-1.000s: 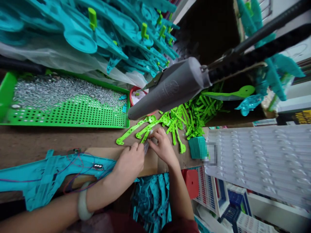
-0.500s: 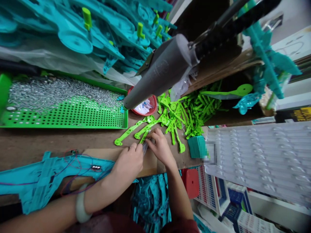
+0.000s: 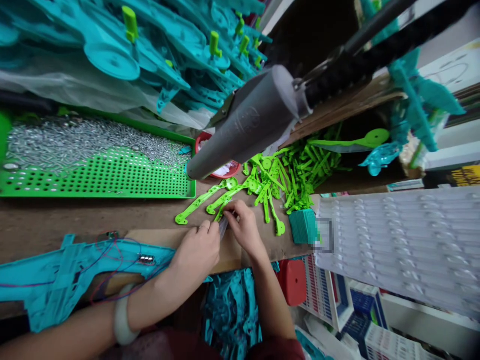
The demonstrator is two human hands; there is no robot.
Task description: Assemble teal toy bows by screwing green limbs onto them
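My left hand [image 3: 200,248] is closed, its fingertips pinching a small clear plastic piece [image 3: 223,228] over the brown bench. My right hand [image 3: 243,226] has its fingers bent and pressed together at the upper end of that same piece. Most of the piece is hidden by the fingers. Just beyond both hands lie loose lime-green plastic arms [image 3: 202,202] with round ends. To the left of my left hand rests a turquoise toy gun half-shell [image 3: 93,257] with thin wires and a small metal spring-like part [image 3: 146,259] in it.
A grey electric screwdriver [image 3: 240,125] hangs over the bench, its tip near a red basket [image 3: 225,171]. A green perforated tray [image 3: 150,182] holds many screws. Turquoise shells [image 3: 112,60] are piled behind. A stack of teal pieces [image 3: 303,226] and a red stool [image 3: 292,282] are at the right.
The hanging screwdriver has swung a little toward me and now covers more of the red basket. My right fingers have shifted slightly; both hands stay at the clear plastic piece.
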